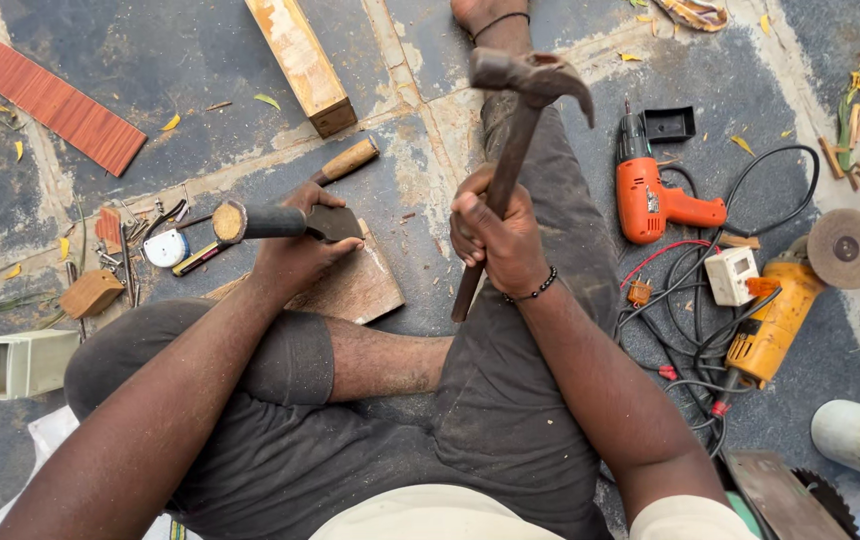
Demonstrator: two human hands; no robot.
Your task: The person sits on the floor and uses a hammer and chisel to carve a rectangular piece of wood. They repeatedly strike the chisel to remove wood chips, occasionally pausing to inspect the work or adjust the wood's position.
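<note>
Two hands busy, seen from my remote feed. Right hand (495,235) has its grip clenched round the wooden shaft of a claw hammer (515,130), head raised up over the right knee, shaft tilted. Left hand (295,250) grips a dark metal tool head (335,222) fitted on a short round handle (255,222), pressing it down onto a flat wood scrap (350,285) on the floor between the legs. I see the handle's cut end facing left. Just beyond the left hand lies a chisel with a pale wooden handle (348,160). Left of it: a small white round thing (166,247), loose nails, a wood block (91,293). Right of the legs: an orange drill (650,195), a yellow angle grinder (775,320) with its disc, tangled black cables (695,330), a white socket box (731,275). Farther off, a pale timber beam (300,60) and a reddish ribbed board (58,105) on the stone floor (170,50).
</note>
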